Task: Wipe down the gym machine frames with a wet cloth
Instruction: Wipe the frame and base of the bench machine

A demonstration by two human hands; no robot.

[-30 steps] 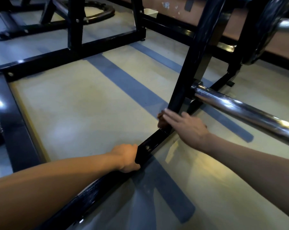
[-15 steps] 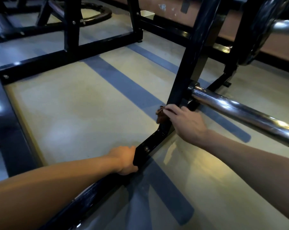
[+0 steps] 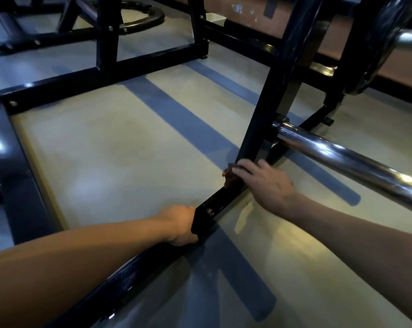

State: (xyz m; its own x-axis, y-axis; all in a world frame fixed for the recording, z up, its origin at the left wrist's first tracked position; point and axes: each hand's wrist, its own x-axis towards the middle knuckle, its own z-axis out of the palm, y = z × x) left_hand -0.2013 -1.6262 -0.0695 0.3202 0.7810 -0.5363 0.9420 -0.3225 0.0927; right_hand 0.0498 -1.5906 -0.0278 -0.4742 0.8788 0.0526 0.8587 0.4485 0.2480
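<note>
Since the earlier frames, the right hand (image 3: 263, 183) has been carried a little way up the foot of the black upright post (image 3: 268, 107), from the joint with the floor rail (image 3: 214, 207) onto the post itself. The brown cloth (image 3: 228, 177) is pressed against the post under extended fingers; only a corner of it is seen past the fingertips. The left hand (image 3: 180, 224) is closed around the floor rail, unchanged in position, judged to be a brace while crouching. The chrome bar (image 3: 347, 159) projects just beside the right wrist and is not touched. Wiping of the post base is judged to be under way, with the upper post still to be done.
</note>
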